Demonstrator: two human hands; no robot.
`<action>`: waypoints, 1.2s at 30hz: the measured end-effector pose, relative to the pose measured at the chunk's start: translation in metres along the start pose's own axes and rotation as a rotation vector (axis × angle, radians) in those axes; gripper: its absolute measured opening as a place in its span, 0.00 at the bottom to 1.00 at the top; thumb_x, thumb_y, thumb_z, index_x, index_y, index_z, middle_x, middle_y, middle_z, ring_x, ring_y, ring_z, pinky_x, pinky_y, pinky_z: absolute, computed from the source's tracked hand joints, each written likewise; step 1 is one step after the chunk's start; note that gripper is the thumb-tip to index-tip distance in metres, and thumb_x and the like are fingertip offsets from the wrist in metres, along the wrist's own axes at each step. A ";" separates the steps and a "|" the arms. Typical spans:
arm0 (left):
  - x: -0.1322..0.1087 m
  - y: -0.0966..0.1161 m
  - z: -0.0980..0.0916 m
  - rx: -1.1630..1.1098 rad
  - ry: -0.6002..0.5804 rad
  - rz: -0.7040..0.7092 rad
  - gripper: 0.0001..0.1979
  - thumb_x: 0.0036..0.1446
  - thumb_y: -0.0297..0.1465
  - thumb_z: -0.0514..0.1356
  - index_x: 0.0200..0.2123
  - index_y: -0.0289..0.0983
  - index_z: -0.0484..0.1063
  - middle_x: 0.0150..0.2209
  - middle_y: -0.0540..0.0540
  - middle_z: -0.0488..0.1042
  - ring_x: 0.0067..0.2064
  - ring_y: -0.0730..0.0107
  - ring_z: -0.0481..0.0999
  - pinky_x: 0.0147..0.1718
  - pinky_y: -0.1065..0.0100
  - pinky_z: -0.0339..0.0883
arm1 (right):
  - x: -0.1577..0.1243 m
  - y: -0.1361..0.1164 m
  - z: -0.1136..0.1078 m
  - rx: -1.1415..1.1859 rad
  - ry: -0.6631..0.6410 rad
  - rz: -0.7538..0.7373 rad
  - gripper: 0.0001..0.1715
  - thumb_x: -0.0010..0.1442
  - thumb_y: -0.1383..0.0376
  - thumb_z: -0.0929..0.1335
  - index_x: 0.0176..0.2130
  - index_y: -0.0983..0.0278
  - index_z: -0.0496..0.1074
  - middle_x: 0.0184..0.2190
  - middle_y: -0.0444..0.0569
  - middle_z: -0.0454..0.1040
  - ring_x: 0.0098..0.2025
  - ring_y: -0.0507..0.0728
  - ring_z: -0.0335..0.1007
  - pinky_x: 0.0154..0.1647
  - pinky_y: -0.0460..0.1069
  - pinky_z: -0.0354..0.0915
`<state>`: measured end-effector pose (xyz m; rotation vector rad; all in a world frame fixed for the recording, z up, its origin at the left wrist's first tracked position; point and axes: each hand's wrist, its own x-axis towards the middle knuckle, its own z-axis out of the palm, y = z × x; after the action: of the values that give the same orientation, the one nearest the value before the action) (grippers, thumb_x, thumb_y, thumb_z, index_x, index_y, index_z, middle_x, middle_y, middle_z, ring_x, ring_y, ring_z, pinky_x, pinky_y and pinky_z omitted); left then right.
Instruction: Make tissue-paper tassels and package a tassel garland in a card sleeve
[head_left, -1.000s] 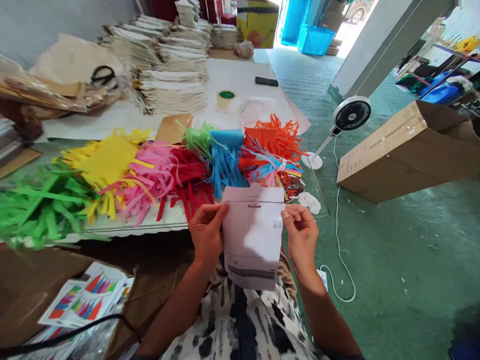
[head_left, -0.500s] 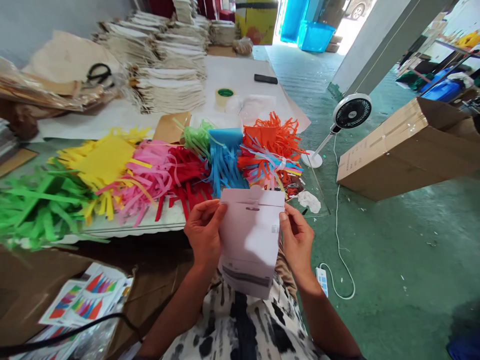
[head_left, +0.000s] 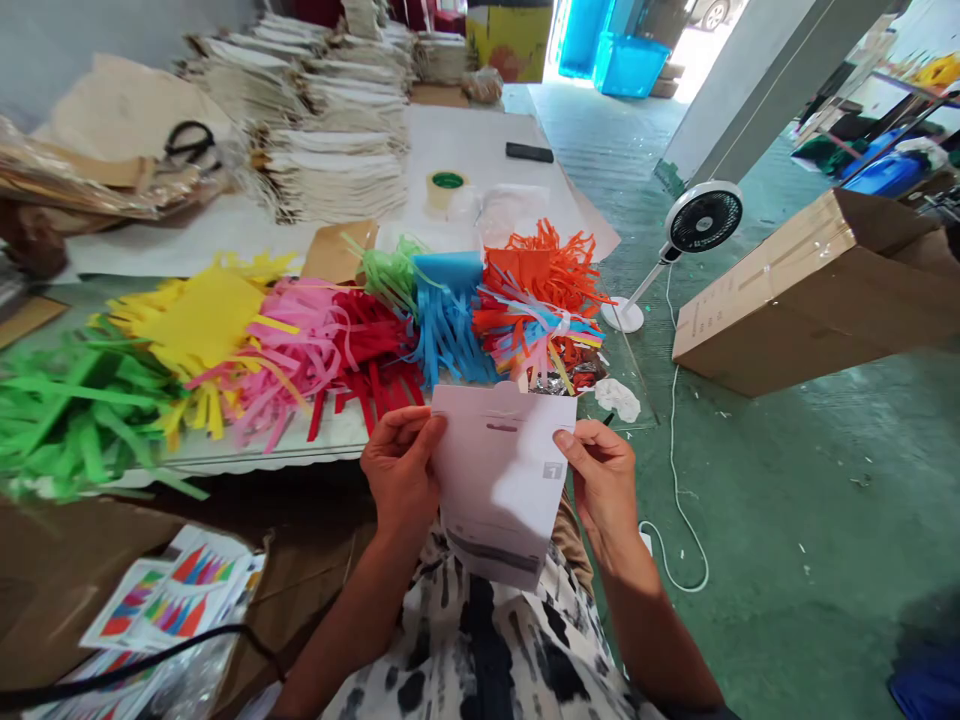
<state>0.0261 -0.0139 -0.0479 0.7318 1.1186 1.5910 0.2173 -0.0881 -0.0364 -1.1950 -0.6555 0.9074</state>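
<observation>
Between my hands, in front of my lap, is a white printed card (head_left: 499, 490) with a hang slot near its top and a grey band low down. My left hand (head_left: 405, 465) pinches its left edge near the upper corner, thumb on the near face. On the other side my right hand (head_left: 600, 475) pinches the upper right edge. Just beyond the card, on the table, lie blue tissue strips (head_left: 448, 325), dark red strips (head_left: 379, 350) and a mixed-colour bundle (head_left: 544, 330). The card's far face is hidden.
Pink (head_left: 300, 345), yellow (head_left: 202, 310) and green strips (head_left: 82, 410) spread leftward. Behind are stacked white bundles (head_left: 337, 150), a tape roll (head_left: 446, 190), black scissors (head_left: 190, 142) and a black phone-like object (head_left: 529, 152). A fan (head_left: 703, 218) and cardboard box (head_left: 795, 300) stand right. Printed cards (head_left: 165, 600) lie lower left.
The card's top flap, folded over with a crease half a second ago, now lies flatter. My hands have spread slightly apart and moved a little lower, still holding the card's edges.
</observation>
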 end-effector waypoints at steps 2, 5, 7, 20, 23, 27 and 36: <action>0.001 0.003 -0.001 -0.005 0.000 -0.016 0.17 0.41 0.36 0.80 0.32 0.38 0.81 0.27 0.52 0.80 0.28 0.78 0.76 0.30 0.78 0.68 | 0.000 0.002 0.000 -0.061 0.003 -0.053 0.12 0.55 0.58 0.80 0.30 0.61 0.79 0.25 0.40 0.74 0.28 0.50 0.63 0.32 0.46 0.62; 0.009 0.008 -0.004 0.017 -0.156 -0.202 0.19 0.42 0.38 0.80 0.37 0.39 0.84 0.30 0.50 0.83 0.30 0.75 0.79 0.31 0.76 0.71 | 0.003 0.005 -0.002 -0.099 0.018 -0.091 0.13 0.57 0.59 0.80 0.29 0.61 0.77 0.24 0.39 0.71 0.28 0.49 0.61 0.31 0.46 0.60; 0.016 0.012 -0.007 0.056 -0.360 -0.378 0.21 0.44 0.39 0.80 0.41 0.38 0.85 0.32 0.47 0.84 0.31 0.71 0.81 0.32 0.74 0.73 | 0.008 0.003 -0.006 -0.078 0.003 -0.082 0.13 0.57 0.59 0.79 0.30 0.61 0.76 0.25 0.39 0.70 0.28 0.49 0.61 0.31 0.45 0.60; 0.050 0.031 0.000 0.333 -0.836 0.029 0.10 0.61 0.35 0.69 0.43 0.38 0.87 0.40 0.43 0.86 0.38 0.67 0.82 0.34 0.72 0.70 | 0.057 -0.021 -0.042 -0.455 -0.431 -0.331 0.10 0.66 0.60 0.72 0.43 0.52 0.86 0.33 0.47 0.76 0.38 0.58 0.67 0.38 0.52 0.63; 0.048 0.025 0.003 0.349 -0.827 0.038 0.09 0.58 0.29 0.65 0.35 0.38 0.88 0.37 0.43 0.86 0.41 0.63 0.83 0.39 0.69 0.71 | 0.055 -0.029 -0.045 -0.483 -0.520 -0.333 0.14 0.68 0.63 0.69 0.42 0.53 0.86 0.34 0.48 0.75 0.39 0.58 0.68 0.39 0.52 0.63; 0.036 0.016 0.010 0.389 -0.780 0.029 0.13 0.54 0.25 0.60 0.32 0.39 0.87 0.33 0.47 0.85 0.36 0.67 0.81 0.37 0.70 0.69 | 0.050 -0.047 -0.043 -0.553 -0.674 -0.218 0.12 0.68 0.57 0.69 0.44 0.57 0.82 0.49 0.51 0.77 0.53 0.62 0.70 0.50 0.54 0.67; 0.008 0.029 0.023 0.380 -0.865 -0.039 0.09 0.59 0.37 0.66 0.34 0.37 0.80 0.30 0.50 0.77 0.31 0.72 0.71 0.29 0.72 0.60 | 0.035 -0.063 -0.027 -0.780 -0.676 -0.117 0.22 0.64 0.50 0.75 0.53 0.56 0.78 0.50 0.47 0.81 0.45 0.56 0.76 0.44 0.49 0.68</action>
<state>0.0321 -0.0005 -0.0130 1.4572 0.7606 0.8494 0.2728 -0.0778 0.0156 -1.4970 -1.7192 0.9875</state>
